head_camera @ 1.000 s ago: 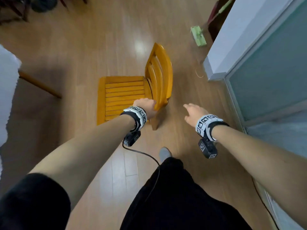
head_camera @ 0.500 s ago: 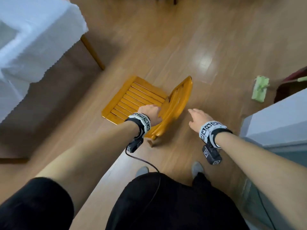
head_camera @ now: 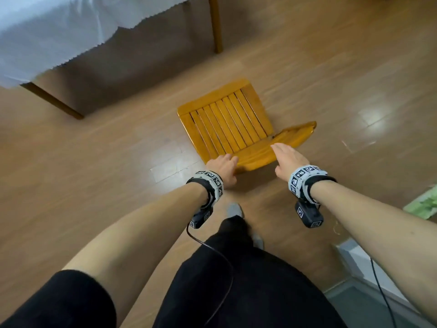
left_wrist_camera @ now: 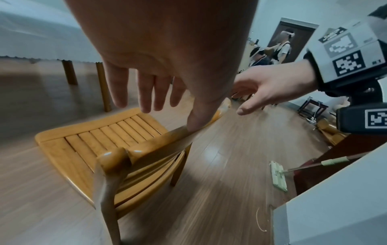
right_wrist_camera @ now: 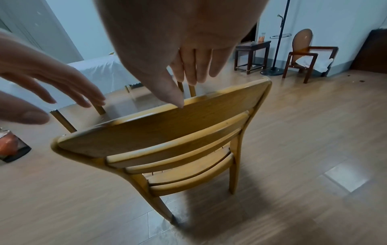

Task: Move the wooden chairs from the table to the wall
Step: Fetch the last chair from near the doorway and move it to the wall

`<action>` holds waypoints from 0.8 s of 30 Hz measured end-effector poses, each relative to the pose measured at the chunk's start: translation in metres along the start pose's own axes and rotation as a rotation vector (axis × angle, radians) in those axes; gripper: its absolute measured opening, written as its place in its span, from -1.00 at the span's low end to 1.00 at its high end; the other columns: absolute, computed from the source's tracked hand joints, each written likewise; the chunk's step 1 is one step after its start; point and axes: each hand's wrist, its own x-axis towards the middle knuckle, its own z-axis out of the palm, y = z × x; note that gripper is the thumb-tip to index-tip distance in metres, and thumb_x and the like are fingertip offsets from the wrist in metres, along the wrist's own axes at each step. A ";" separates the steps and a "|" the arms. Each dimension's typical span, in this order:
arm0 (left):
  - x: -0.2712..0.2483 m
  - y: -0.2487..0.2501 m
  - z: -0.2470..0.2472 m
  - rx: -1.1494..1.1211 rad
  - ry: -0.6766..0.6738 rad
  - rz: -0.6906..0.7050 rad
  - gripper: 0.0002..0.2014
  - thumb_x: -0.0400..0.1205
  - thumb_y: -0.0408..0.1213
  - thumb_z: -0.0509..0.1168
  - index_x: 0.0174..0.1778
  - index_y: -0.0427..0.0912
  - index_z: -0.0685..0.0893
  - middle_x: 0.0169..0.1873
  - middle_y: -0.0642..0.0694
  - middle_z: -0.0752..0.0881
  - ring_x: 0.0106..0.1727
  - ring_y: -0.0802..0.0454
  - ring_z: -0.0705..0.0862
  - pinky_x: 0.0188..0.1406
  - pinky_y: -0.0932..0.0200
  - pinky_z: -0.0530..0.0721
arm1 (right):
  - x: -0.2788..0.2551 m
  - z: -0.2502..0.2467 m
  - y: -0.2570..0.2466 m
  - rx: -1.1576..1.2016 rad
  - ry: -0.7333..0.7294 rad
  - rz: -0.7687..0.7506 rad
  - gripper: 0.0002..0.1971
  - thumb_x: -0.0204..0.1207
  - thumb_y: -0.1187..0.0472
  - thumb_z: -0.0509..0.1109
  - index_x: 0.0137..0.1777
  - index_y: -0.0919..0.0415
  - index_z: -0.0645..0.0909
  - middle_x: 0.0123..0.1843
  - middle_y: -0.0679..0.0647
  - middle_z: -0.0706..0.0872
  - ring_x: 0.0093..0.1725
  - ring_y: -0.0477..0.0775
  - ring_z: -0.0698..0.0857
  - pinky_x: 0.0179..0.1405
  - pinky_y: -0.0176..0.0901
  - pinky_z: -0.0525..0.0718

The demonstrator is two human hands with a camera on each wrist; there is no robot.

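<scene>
Since a second ago the wooden chair (head_camera: 227,124) has swung round: its slatted seat then pointed to the left of the frame with the backrest on the right, and the left hand gripped the top rail; now the seat points toward the upper part of the frame, the backrest lies nearest the person, and that grip has loosened. The chair stands on all its legs on the wood floor (head_camera: 94,162), in the middle of the head view, apart from the cloth-covered table (head_camera: 59,31) at the upper left. Its back faces the person and a grey-white wall base (head_camera: 359,259) shows at the lower right, so I judge it has been turned to sit back-to-wall and is being set down or let go there.

The left hand (head_camera: 223,168) is open, fingers straight and slightly spread; in the left wrist view only the thumb tip touches the top rail (left_wrist_camera: 173,134) of the backrest, the other fingers hanging free above the seat. The right hand (head_camera: 289,159) is open too, fingers straight and together over the top rail; the right wrist view shows its thumb tip at the rail's edge, though real contact cannot be told. Neither hand holds anything.

Further out, a green mop head (left_wrist_camera: 278,175) lies on the floor at the right.
</scene>
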 end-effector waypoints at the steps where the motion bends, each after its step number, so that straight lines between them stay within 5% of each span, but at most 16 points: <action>1: 0.006 0.000 0.003 -0.008 -0.015 -0.004 -0.48 0.59 -0.11 0.37 0.46 -0.14 0.44 0.36 -0.17 0.56 0.34 -0.20 0.57 0.16 -0.14 0.67 | 0.006 0.000 0.002 -0.001 -0.023 0.000 -0.29 0.61 0.33 0.38 0.73 0.21 0.19 0.75 0.09 0.23 0.71 0.11 0.25 0.59 0.03 0.36; 8: 0.050 0.000 0.036 -0.037 -0.138 -0.019 -0.65 0.62 -0.23 0.29 0.33 -0.10 0.47 0.11 -0.16 0.65 0.13 -0.21 0.67 -0.12 -0.04 0.58 | 0.047 0.012 0.034 -0.128 -0.068 -0.064 -0.33 0.57 0.32 0.41 0.68 0.19 0.30 0.67 0.09 0.38 0.64 0.15 0.35 0.65 -0.01 0.28; 11: 0.056 0.004 0.040 -0.105 -0.170 -0.053 -0.68 0.61 -0.31 0.28 0.29 -0.12 0.47 0.09 -0.19 0.65 0.12 -0.23 0.68 -0.08 -0.07 0.64 | 0.064 0.016 0.047 -0.246 -0.112 -0.142 -0.31 0.58 0.28 0.41 0.70 0.15 0.28 0.71 0.06 0.33 0.71 0.09 0.23 0.73 -0.02 0.07; 14: 0.056 0.007 0.030 -0.046 -0.202 -0.041 -0.70 0.61 -0.34 0.29 0.26 -0.19 0.51 0.14 -0.22 0.69 0.15 -0.26 0.69 -0.07 -0.06 0.61 | 0.079 0.007 0.053 -0.349 -0.241 -0.232 -0.39 0.61 0.27 0.38 0.66 0.03 0.37 0.66 -0.02 0.42 0.67 0.07 0.32 0.70 0.02 0.18; 19: 0.056 0.008 -0.007 -0.048 -0.227 -0.149 -0.75 0.61 -0.40 0.27 0.21 -0.14 0.57 0.14 -0.18 0.73 0.12 -0.20 0.71 -0.03 -0.06 0.68 | 0.101 -0.043 0.050 -0.482 -0.337 -0.398 -0.54 0.60 0.17 0.36 0.50 -0.06 0.48 0.41 -0.02 0.67 0.36 0.11 0.66 0.24 0.07 0.69; 24: 0.077 -0.018 -0.084 -0.111 -0.155 -0.297 -0.76 0.64 -0.27 0.34 0.23 -0.09 0.62 0.05 -0.13 0.72 0.10 -0.14 0.70 -0.04 0.03 0.63 | 0.155 -0.126 0.034 -0.533 -0.243 -0.574 -0.69 0.62 0.08 0.28 0.33 -0.16 0.58 0.01 -0.05 0.73 -0.01 0.11 0.71 -0.14 -0.08 0.57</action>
